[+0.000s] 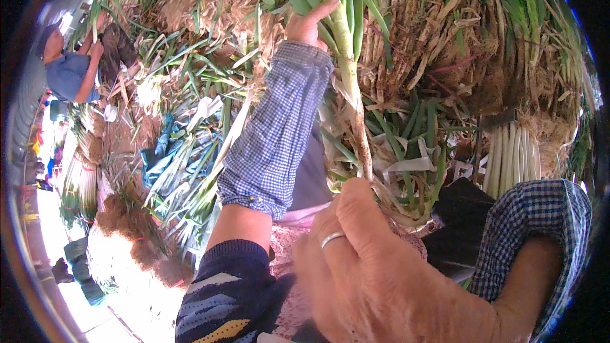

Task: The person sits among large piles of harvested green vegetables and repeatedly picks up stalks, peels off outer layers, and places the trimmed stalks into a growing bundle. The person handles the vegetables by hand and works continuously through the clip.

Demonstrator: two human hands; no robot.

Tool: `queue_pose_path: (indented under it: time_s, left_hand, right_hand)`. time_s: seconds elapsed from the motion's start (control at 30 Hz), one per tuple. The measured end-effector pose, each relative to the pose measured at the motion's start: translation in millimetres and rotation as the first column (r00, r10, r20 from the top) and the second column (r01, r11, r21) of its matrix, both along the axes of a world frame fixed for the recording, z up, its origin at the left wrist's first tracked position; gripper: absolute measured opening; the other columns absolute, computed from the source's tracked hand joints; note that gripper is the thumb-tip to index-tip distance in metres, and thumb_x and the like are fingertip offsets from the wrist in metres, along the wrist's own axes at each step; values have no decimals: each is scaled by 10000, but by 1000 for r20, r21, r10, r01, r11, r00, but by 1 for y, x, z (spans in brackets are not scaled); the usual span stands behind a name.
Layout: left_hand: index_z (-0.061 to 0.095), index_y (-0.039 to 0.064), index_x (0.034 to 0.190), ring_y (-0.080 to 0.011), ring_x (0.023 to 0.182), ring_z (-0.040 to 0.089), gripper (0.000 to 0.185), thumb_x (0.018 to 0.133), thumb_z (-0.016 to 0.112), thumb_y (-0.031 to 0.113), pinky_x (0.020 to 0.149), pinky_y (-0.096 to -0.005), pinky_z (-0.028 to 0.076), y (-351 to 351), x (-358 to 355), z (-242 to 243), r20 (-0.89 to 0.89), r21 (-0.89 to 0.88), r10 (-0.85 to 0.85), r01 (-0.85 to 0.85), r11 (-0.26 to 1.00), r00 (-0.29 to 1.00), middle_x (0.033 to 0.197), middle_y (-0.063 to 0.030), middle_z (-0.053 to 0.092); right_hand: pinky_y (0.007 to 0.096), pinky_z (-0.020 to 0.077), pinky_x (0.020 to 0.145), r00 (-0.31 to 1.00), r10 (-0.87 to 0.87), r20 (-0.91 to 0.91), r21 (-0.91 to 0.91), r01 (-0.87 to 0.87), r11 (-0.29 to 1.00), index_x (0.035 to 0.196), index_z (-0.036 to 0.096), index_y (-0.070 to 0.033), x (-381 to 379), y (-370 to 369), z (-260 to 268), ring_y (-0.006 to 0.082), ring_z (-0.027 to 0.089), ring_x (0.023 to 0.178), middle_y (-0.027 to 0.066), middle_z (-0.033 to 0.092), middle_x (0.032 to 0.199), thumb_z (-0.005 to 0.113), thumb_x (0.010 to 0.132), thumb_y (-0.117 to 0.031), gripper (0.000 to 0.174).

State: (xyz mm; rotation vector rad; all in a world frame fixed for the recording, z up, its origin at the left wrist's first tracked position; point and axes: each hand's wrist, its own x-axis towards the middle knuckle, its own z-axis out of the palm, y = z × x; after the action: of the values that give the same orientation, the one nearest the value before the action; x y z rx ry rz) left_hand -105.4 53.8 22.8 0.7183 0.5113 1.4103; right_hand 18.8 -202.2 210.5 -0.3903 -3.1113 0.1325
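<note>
My left hand [307,26] grips a large green onion [345,40] near the base of its green leaves, thumb laid across them. The stalk hangs down, pale at mid-length, with a dry brown outer sheath [363,145] along its lower end. That lower end runs to the curled fingers of my right hand [376,257], which close on it; the fingertips are hidden behind the slightly blurred hand. A ring is on one finger. Blue-and-white checked sleeve covers [281,133] are on both forearms. Loose leaves and peelings [405,152] lie beyond my lap.
Unpeeled green onions [429,33] with dry brown sheaths are heaped in front. White peeled stalks [512,152] lie at the right. Leaf scraps [190,171] cover the ground at left, near tied bundles [81,181]. A seated co-worker [74,69] holds a stalk at the far left.
</note>
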Motion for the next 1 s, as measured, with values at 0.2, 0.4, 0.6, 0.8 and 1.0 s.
queue_pose_path:
  time_s: [0.2, 0.4, 0.6, 0.8, 1.0]
  left_hand:
    - [526, 58, 1189, -263, 1006, 587, 505, 727, 728, 42, 913, -419, 477, -2, 0, 4, -10, -66, -17, 16, 998, 1000, 1110, -84, 601]
    - [499, 58, 1216, -297, 1030, 573, 528, 737, 724, 64, 913, -472, 477, 3, -2, -2, -15, -46, -30, 30, 999, 999, 1117, -99, 593]
    - [469, 25, 1225, -323, 1011, 583, 527, 759, 704, 97, 881, -488, 498, 11, -7, -9, -47, -41, -78, 76, 996, 996, 1096, -142, 588]
    - [561, 16, 1119, -258, 900, 619, 449, 704, 728, 55, 824, -431, 506, 8, -4, -5, 12, -56, -15, 15, 998, 1000, 989, -114, 630]
    - [510, 30, 1171, -292, 968, 595, 482, 745, 724, 102, 864, -492, 509, 5, -4, 3, -9, -83, -30, 29, 996, 1000, 1069, -118, 595]
  right_hand:
    - [351, 461, 654, 1000, 23, -7, -4, -24, 1000, 879, 579, -34, -2, 3, -2, 217, 591, 721, 80, 575, 763, 583, 741, -145, 177]
    - [350, 463, 642, 999, 40, -17, -2, -40, 999, 873, 581, -35, -2, 5, -4, 215, 589, 703, 77, 571, 748, 587, 740, -141, 170]
    - [349, 465, 630, 998, 48, -32, -13, -49, 999, 868, 582, -36, 1, 5, -7, 213, 588, 685, 74, 567, 733, 590, 739, -138, 164]
    - [348, 468, 618, 997, 53, -56, -21, -54, 998, 863, 584, -38, 7, 7, -12, 211, 586, 667, 71, 563, 717, 594, 738, -134, 157]
    - [347, 470, 606, 995, 58, -78, -28, -60, 998, 857, 586, -39, 11, 10, -16, 209, 584, 649, 67, 559, 702, 598, 737, -130, 151]
